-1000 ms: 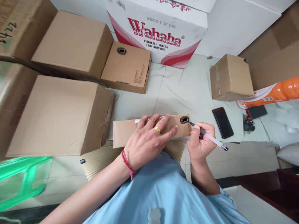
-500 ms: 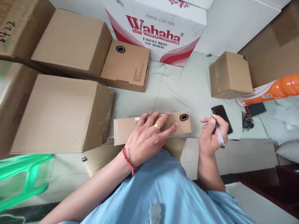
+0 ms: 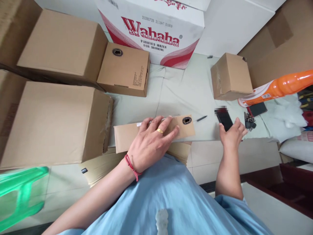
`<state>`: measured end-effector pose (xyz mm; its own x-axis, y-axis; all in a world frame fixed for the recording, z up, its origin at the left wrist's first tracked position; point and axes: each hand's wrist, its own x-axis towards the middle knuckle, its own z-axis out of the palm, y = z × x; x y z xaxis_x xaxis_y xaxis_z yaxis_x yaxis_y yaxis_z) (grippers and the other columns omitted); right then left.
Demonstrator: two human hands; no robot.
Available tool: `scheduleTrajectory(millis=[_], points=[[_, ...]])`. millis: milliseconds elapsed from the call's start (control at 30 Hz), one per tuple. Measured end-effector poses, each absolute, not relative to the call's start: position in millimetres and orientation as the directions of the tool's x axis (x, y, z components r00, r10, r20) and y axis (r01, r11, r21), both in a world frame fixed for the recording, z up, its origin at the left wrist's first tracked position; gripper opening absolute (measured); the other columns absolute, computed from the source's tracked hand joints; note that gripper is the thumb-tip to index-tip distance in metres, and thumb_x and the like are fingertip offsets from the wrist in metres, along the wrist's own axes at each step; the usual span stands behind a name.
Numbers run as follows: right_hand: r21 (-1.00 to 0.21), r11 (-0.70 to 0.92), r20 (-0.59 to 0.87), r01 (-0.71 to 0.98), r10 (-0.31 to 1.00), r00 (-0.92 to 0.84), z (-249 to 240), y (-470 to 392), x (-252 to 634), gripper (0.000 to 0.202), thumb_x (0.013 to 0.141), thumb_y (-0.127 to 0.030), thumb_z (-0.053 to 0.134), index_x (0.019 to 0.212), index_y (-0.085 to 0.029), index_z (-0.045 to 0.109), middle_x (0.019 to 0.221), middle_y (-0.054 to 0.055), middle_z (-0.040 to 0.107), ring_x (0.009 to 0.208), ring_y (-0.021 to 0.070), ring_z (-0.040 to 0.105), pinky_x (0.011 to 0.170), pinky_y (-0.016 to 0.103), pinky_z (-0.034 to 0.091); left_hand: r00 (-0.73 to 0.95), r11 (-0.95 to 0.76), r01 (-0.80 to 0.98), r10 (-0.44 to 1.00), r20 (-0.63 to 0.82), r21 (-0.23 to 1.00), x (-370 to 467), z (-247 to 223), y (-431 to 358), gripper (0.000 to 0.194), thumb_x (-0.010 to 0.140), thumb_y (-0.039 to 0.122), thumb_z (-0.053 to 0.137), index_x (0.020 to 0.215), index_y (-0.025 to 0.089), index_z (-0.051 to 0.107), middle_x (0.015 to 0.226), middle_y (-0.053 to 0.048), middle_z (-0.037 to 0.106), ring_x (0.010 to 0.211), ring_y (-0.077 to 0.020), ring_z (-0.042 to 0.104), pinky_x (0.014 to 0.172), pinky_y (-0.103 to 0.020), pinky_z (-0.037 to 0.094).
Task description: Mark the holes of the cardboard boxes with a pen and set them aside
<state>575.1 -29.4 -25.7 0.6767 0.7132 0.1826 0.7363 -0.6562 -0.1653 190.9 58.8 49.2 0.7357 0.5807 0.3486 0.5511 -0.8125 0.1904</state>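
My left hand (image 3: 153, 140), with a gold ring and a red cord bracelet, holds a narrow cardboard box (image 3: 128, 137) at the table's front edge. Its fingers reach over the top to the far side, partly covering the box. A dark-rimmed hole (image 3: 187, 120) shows at the box's right end. Just right of that lies a slim pen (image 3: 201, 118) with a dark end. My right hand (image 3: 231, 133) is open at the near end of a black phone (image 3: 224, 119). The thumb is by the phone's left edge, and the other fingers are spread to its right.
Large cardboard boxes (image 3: 56, 120) crowd the left, with a flatter holed box (image 3: 126, 70) beside them. A white Wahaha carton (image 3: 156, 32) stands behind. At right are a small box (image 3: 232, 76), an orange bottle (image 3: 281, 85), keys (image 3: 249, 122) and a dark flat object (image 3: 258, 109).
My right hand has let go of the pen, which now lies on the table, and has moved right to the phone with fingers spread. My left hand stays on the box.
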Motion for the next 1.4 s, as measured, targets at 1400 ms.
scheduleTrajectory(millis=[1400], points=[[-0.564, -0.076, 0.410, 0.822, 0.839, 0.358, 53, -49, 374, 0.073, 0.088, -0.054, 0.081, 0.145, -0.023, 0.047, 0.135, 0.018, 0.059, 0.127, 0.0362, 0.064, 0.097, 0.057, 0.065, 0.759, -0.818, 0.563, 0.569, 0.316, 0.121, 190, 47, 59, 0.032, 0.101, 0.024, 0.069, 0.132, 0.026, 0.076, 0.155, -0.020, 0.067, 0.134, -0.0406, 0.066, 0.107, -0.059, 0.055]])
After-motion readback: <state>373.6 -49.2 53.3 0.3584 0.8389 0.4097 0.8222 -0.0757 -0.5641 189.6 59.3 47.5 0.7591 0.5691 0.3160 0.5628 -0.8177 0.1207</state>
